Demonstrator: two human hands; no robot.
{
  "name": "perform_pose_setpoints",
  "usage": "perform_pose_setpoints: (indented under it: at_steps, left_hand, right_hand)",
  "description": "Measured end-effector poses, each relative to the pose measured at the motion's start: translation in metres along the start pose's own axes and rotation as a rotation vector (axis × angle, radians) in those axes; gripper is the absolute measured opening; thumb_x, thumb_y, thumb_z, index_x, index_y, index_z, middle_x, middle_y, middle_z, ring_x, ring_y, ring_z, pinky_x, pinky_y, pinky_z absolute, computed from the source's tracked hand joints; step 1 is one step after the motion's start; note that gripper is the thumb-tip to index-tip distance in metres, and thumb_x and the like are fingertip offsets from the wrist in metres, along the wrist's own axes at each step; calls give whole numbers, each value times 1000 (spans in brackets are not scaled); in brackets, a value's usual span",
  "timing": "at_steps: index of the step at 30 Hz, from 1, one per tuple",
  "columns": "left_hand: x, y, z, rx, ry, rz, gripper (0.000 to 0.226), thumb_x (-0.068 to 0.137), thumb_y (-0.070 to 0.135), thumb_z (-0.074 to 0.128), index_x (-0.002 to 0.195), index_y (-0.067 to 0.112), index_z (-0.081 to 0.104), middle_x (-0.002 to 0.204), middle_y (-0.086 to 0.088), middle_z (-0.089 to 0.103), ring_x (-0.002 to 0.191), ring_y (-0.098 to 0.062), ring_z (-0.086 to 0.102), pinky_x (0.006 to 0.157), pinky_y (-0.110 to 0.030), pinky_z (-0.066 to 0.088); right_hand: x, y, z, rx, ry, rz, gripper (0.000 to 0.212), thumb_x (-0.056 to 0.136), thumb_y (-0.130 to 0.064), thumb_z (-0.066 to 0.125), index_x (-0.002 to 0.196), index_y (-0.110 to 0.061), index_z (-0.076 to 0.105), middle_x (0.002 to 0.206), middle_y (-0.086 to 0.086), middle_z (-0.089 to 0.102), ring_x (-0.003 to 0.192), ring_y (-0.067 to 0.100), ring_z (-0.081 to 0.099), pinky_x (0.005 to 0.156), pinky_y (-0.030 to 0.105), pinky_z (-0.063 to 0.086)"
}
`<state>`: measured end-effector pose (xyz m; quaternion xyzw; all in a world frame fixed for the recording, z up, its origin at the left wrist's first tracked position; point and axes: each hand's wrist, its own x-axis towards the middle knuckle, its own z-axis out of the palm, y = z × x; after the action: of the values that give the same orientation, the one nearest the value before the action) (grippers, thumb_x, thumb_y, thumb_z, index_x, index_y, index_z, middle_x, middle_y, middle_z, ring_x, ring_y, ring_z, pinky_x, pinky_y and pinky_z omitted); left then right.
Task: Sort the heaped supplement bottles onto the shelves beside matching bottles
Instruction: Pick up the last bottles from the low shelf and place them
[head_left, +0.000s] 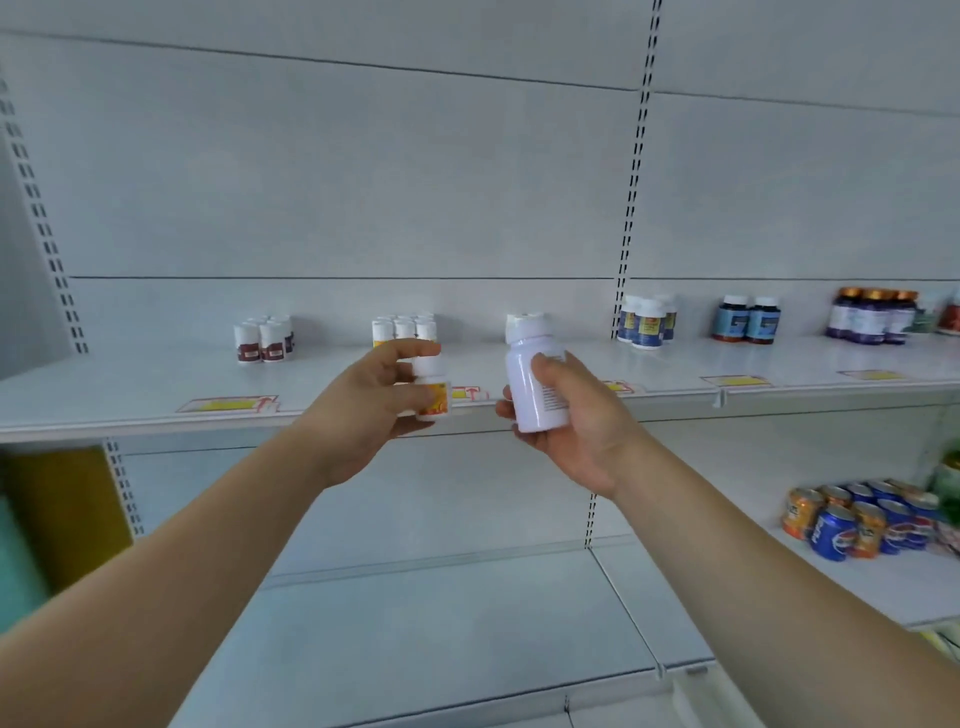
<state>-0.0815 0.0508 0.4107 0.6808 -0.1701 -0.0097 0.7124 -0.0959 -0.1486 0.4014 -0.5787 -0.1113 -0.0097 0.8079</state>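
1. the left hand is gripping a small white plastic bottle with a yellow-orange label, fingers curled round its cap and body, holding it in the air just in front of the upper white metal shelf.
2. the right hand is wrapping its fingers round a taller plain white plastic bottle with a flip cap, tilted slightly and raised near the same shelf edge.
3. a cluster of small white bottles with yellow labels is standing at the back of the shelf, directly behind the left hand's bottle; it is probably the matching group, though the labels are too blurred to confirm.
4. further left, white bottles with dark red labels are sitting well apart; blue-labelled bottles are grouped to the right.
5. the step in hand appears to be placement: the next move is calling for reaching the small bottle over the shelf lip and setting it upright beside the yellow-labelled cluster without knocking it.
6. no match for the tall bottle is showing clearly.
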Motion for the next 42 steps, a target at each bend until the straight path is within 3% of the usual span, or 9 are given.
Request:
perform_pose_setpoints:
  at_steps: [3, 6, 7, 12, 19, 25, 33, 37, 42]
  left_hand:
    - [28, 1, -36, 276, 113, 60, 38, 83, -2, 64, 104, 29, 58, 102, -1, 62, 83, -22, 64, 88, -38, 52]
    - [62, -5, -67, 593, 151, 45, 40, 82, 6, 68, 114, 26, 54, 105, 1, 59, 72, -12, 59, 55, -16, 45]
    - [75, -9, -75, 680, 154, 30, 42, 82, 7, 69, 118, 23, 54, 108, 0, 57, 74, -13, 55, 52, -16, 41]
    - [130, -29, -95, 886, 143, 2, 50, 82, 15, 71, 126, 19, 48, 109, 0, 49, 87, -19, 49, 63, -25, 36]
    - [179, -49, -109, 1007, 178, -7, 49, 87, 23, 65, 130, 24, 42, 116, -7, 58, 90, -26, 55, 73, -28, 40]
    - [196, -56, -115, 1034, 237, -29, 51, 89, 25, 62, 133, 21, 38, 114, -7, 60, 94, -27, 57, 77, -33, 46]
    - [195, -52, -114, 978, 254, -34, 67, 85, 29, 68, 141, 21, 32, 131, -5, 50, 108, -25, 53, 83, -31, 42]
    - [183, -37, -93, 941, 247, 185, 55, 85, 29, 66, 134, 22, 42, 132, -3, 45, 112, -20, 50, 87, -30, 42]
    - [162, -22, -20, 627, -24, 68, 57, 82, 35, 69, 132, 24, 44, 120, 6, 52, 99, -12, 56, 75, -25, 44]
  right_hand:
    - [40, 4, 8, -130, -7, -50, 15, 95, -14, 50, 102, -24, 59, 90, -1, 63, 78, 14, 60, 65, 28, 49]
    - [83, 11, 15, -269, 26, -69, 17, 91, -11, 58, 103, -23, 61, 95, 0, 63, 82, 16, 61, 76, 37, 52]
    - [97, 14, 16, -319, 47, -69, 20, 89, -11, 60, 105, -22, 60, 98, 2, 63, 83, 17, 62, 75, 37, 52]
    - [155, 28, 16, -476, 59, -23, 34, 86, -11, 63, 116, -24, 55, 121, 8, 60, 105, 25, 62, 89, 40, 54]
    - [200, 38, 12, -740, -2, -41, 61, 66, -31, 62, 125, -37, 49, 120, -5, 60, 110, 19, 59, 97, 46, 49]
    - [213, 40, 10, -894, -9, -87, 56, 81, -27, 72, 131, -25, 46, 115, -5, 56, 100, 13, 57, 84, 30, 49]
    - [214, 37, 9, -912, 50, -55, 60, 83, -31, 70, 135, -30, 40, 114, -3, 55, 104, 18, 56, 90, 37, 49]
    - [203, 30, 4, -702, 129, -42, 49, 87, -23, 62, 131, -33, 43, 113, 0, 59, 105, 22, 61, 90, 42, 52]
    - [170, 1, -11, -334, 211, -60, 25, 93, -10, 41, 108, -26, 54, 95, 3, 62, 85, 19, 61, 73, 35, 51]
